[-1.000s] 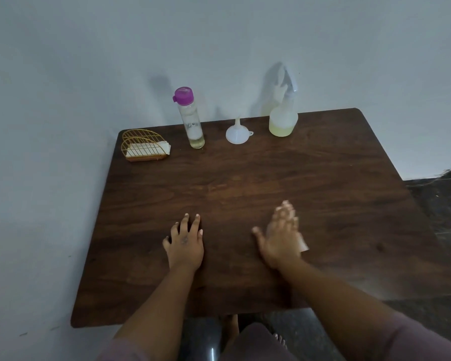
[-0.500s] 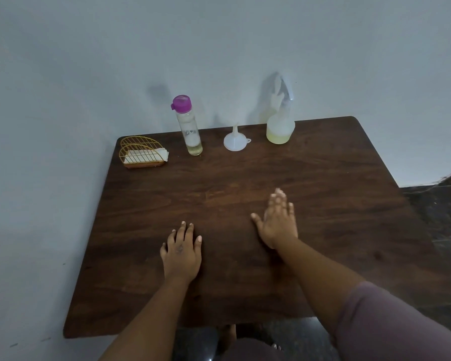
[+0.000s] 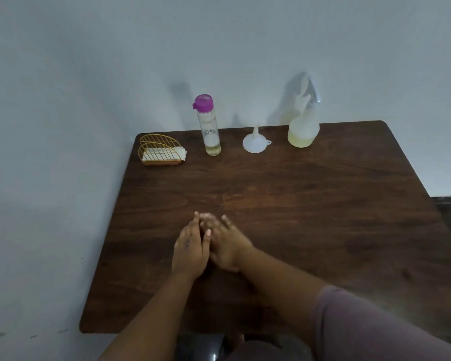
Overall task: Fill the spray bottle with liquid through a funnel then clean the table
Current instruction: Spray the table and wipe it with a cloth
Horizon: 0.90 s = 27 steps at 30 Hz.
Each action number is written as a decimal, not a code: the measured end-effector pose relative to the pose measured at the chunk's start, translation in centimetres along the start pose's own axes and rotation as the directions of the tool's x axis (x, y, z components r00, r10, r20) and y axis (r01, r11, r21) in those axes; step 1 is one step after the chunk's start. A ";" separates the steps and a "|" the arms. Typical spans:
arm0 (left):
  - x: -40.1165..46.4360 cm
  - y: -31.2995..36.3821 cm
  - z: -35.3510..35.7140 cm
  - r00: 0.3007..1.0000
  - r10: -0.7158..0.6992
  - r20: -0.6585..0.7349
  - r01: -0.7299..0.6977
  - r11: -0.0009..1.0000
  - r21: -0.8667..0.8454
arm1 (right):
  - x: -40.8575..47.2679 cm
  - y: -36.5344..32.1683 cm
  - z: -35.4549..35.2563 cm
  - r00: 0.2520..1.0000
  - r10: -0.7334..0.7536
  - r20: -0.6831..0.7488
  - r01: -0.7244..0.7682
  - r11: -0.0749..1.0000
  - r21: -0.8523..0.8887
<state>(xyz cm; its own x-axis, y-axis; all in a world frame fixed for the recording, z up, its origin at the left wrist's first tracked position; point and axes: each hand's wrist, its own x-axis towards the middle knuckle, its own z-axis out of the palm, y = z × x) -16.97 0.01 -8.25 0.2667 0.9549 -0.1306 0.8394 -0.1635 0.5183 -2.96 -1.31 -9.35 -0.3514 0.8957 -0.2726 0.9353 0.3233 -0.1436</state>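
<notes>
The spray bottle (image 3: 303,131), clear with pale yellow liquid in its base, stands at the table's far edge. To its left a white funnel (image 3: 255,142) rests mouth down. Further left stands a clear bottle (image 3: 211,126) with a purple cap and a little liquid at the bottom. My left hand (image 3: 190,251) lies flat on the dark wooden table (image 3: 323,217) near its middle, holding nothing. My right hand (image 3: 229,246) lies flat right beside it, fingers touching the left hand's. A pale blur sits at the fingertips; whether it is a tissue is unclear.
A gold wire holder (image 3: 160,150) with white tissues sits at the table's far left corner. A pale wall runs behind and along the left side. Dark floor shows past the table's right edge.
My right hand has slid left across the table until it meets the left hand. A white scrap seen under the right palm one second ago no longer shows clearly. The left hand stayed put.
</notes>
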 end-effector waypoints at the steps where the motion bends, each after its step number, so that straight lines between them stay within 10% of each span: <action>1: 0.3 0.0 -0.2 1.000 0.008 0.014 -0.009 0.999 0.032 | 0.7 2.1 -0.7 0.991 0.132 -0.028 -0.131 0.990 0.050; 10: 3.2 -0.6 -1.0 1.000 0.002 -0.024 -0.001 0.999 0.046 | -3.4 13.4 -0.7 0.543 0.839 0.043 -0.810 0.509 0.292; 13: 4.0 -1.0 -1.0 0.999 -0.025 -0.044 0.025 1.000 0.001 | -0.7 6.8 0.3 0.732 0.680 -0.042 -0.661 0.724 0.197; 17: 5.1 -1.6 -1.4 0.999 -0.025 -0.042 0.024 0.999 -0.031 | 3.6 -1.7 0.1 0.994 0.105 0.022 -0.107 0.987 0.123; 19: 5.9 -1.7 -1.6 0.999 0.007 -0.043 -0.007 1.000 -0.017 | 5.7 -0.7 -0.8 1.000 0.025 0.006 -0.026 0.997 0.067; 22: 7.1 -1.6 -1.6 0.999 0.035 -0.033 -0.035 0.999 0.022 | 6.8 5.2 -2.6 0.958 0.286 -0.010 -0.283 0.950 0.129; 27: 7.4 -0.4 -0.7 0.998 0.060 -0.002 -0.060 0.997 0.051 | 0.6 17.2 -2.9 0.689 0.723 0.050 -0.705 0.653 0.275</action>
<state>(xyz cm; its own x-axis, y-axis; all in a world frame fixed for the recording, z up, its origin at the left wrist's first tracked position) -15.63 7.31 -8.81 0.3156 0.9439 -0.0971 0.8448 -0.2329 0.4818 13.04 5.68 -9.26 0.4322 0.8357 -0.3389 0.8477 -0.5047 -0.1634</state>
